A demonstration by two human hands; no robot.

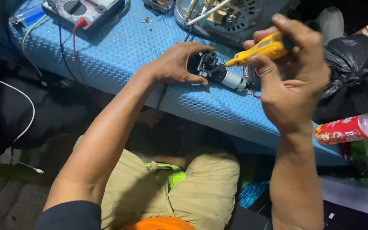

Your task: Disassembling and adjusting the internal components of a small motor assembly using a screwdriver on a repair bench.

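Note:
My left hand (176, 64) grips the black end of a small motor assembly (218, 72) lying on the blue textured tabletop (124, 47). The assembly has a black plastic bracket and a silver cylindrical motor body with red wires trailing to its right. My right hand (292, 70) holds a yellow-handled screwdriver (258, 49), its tip pointing left and down onto the black bracket beside my left fingers.
A multimeter (81, 9) with red and black leads sits at the back left. A round grey appliance housing (231, 17) lies at the back centre. A black plastic bag (350, 68) and a red-labelled bottle (348, 129) are at right. A white cable (24, 115) hangs at left.

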